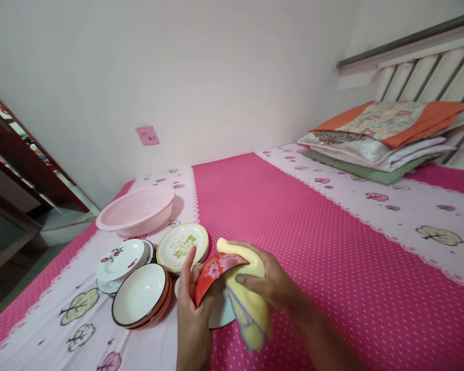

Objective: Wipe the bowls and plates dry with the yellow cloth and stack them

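Observation:
My left hand (195, 304) grips a red bowl (218, 269) with pink flowers, held tilted on its side above the bed. In my right hand (268, 281) is a yellow cloth (251, 304) with purple lines, pressed over the bowl's right edge. Part of the bowl is hidden by the cloth and my fingers. Beneath my hands shows part of a pale dish (222, 310), mostly covered. Left of my left hand stand stacked bowls (141, 296), white inside with dark rims. Just beyond lies a stack of yellow-rimmed plates (181, 247).
White plates with red flowers (121, 260) are stacked at the left, near a pink basin (137, 210). Folded bedding and pillows (386, 136) lie at the far right by the headboard (429, 77). A wall (216, 77) bounds the bed (294, 221) at the back.

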A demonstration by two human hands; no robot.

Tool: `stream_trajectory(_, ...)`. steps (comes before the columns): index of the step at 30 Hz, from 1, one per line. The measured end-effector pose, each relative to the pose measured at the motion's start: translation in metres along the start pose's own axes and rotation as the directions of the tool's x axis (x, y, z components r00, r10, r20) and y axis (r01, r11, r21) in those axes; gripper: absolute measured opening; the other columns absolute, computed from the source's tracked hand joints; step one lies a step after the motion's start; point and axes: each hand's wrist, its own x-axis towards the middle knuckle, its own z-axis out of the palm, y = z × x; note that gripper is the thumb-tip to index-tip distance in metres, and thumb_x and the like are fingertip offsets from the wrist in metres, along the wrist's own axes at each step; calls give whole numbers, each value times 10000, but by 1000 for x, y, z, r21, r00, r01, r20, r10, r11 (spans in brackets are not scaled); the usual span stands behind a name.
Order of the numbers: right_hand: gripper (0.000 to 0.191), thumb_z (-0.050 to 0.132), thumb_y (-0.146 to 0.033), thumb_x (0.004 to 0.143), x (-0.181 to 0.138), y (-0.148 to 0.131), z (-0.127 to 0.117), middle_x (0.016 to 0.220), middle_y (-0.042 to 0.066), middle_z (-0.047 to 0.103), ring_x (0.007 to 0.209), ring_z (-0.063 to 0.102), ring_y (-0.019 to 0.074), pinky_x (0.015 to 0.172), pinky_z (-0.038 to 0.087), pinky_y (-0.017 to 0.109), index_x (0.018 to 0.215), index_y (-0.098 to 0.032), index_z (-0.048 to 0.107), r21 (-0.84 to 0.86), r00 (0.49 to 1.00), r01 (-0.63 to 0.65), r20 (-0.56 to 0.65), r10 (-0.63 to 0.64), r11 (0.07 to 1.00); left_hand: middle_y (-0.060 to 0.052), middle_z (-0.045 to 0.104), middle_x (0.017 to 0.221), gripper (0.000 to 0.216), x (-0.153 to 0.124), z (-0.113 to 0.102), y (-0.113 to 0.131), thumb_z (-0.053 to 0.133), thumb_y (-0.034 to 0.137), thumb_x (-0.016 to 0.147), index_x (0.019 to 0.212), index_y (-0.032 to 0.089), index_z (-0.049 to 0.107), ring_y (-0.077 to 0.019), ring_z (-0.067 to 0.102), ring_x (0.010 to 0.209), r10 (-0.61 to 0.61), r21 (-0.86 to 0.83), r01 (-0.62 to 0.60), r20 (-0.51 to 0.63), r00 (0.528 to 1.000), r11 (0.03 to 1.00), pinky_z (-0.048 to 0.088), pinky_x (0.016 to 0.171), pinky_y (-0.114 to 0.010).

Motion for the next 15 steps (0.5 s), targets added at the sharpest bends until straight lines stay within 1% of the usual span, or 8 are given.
stream_trajectory(2, 604, 751, -317, 782, 2, 12, 13, 1228, 74, 767, 1110, 737, 289, 940, 611, 441, 1366, -242, 617, 188, 996, -15, -86, 32, 982, -62, 727, 1228, 891, -5, 10, -2, 734, 307, 753, 1581, 313, 404, -264, 726, 1048, 6, -92, -16, -109, 994, 996, 555, 924, -349)
stream_trajectory(3, 565, 757, -345, 777, 3, 18, 21, 1183, 86, 780, 1065, 751, 295, 913, 619, 436, 1316, -222, 638, 261, 989, -22, -139, 60, 965, -65, 711, 1287, 867, -8, 16, -3, 716, 310, 782, 1585, 331, 391, -266, 723, 1081, 11, -110, -29, -161, 987, 994, 558, 939, -355)
stream_trajectory(5, 468, 754, -384, 771, 4, 28, 35, 1073, 103, 800, 943, 773, 295, 851, 631, 421, 1188, -190, 673, 371, 961, -36, -243, 134, 928, -65, 671, 1379, 798, -13, 25, -8, 698, 338, 844, 1581, 353, 393, -267, 700, 1166, 18, -97, -42, -242, 970, 994, 549, 988, -361)
stream_trajectory(7, 379, 764, -382, 746, 5, 34, 41, 958, 103, 805, 838, 771, 290, 792, 632, 406, 1052, -171, 688, 412, 926, -51, -321, 198, 910, -72, 654, 1409, 739, -15, 30, -12, 710, 374, 870, 1556, 338, 437, -275, 668, 1236, 19, -42, -31, -258, 966, 999, 524, 1047, -374)
stream_trajectory(9, 343, 777, -352, 720, 5, 36, 37, 892, 91, 800, 781, 761, 283, 746, 627, 394, 995, -168, 686, 384, 908, -59, -362, 209, 922, -84, 657, 1403, 707, -13, 28, -15, 735, 393, 866, 1523, 307, 488, -287, 629, 1296, 23, 23, -18, -211, 977, 1000, 487, 1103, -397)
stream_trajectory(11, 362, 769, -336, 732, 6, 32, 24, 889, 83, 799, 755, 755, 273, 712, 621, 381, 1043, -170, 689, 296, 904, -60, -390, 178, 953, -93, 657, 1403, 677, -6, 21, -16, 758, 386, 851, 1485, 289, 541, -296, 588, 1343, 39, 99, -27, -122, 992, 995, 445, 1147, -421)
stream_trajectory(13, 424, 736, -320, 773, 6, 25, 8, 986, 84, 802, 823, 761, 267, 749, 621, 377, 1170, -181, 684, 136, 904, -22, -420, 78, 990, -102, 680, 1361, 615, 2, 11, -15, 776, 354, 827, 1416, 271, 620, -304, 597, 1318, 56, 211, -49, -29, 998, 976, 443, 1143, -430)
stream_trajectory(15, 470, 693, -268, 802, 5, 18, -6, 1132, 84, 784, 975, 753, 263, 853, 611, 380, 1267, -201, 675, -86, 905, 26, -422, -60, 996, -109, 736, 1225, 539, 8, 2, -15, 782, 316, 801, 1328, 244, 696, -305, 670, 1173, 13, 313, -30, 54, 998, 949, 508, 1061, -430)
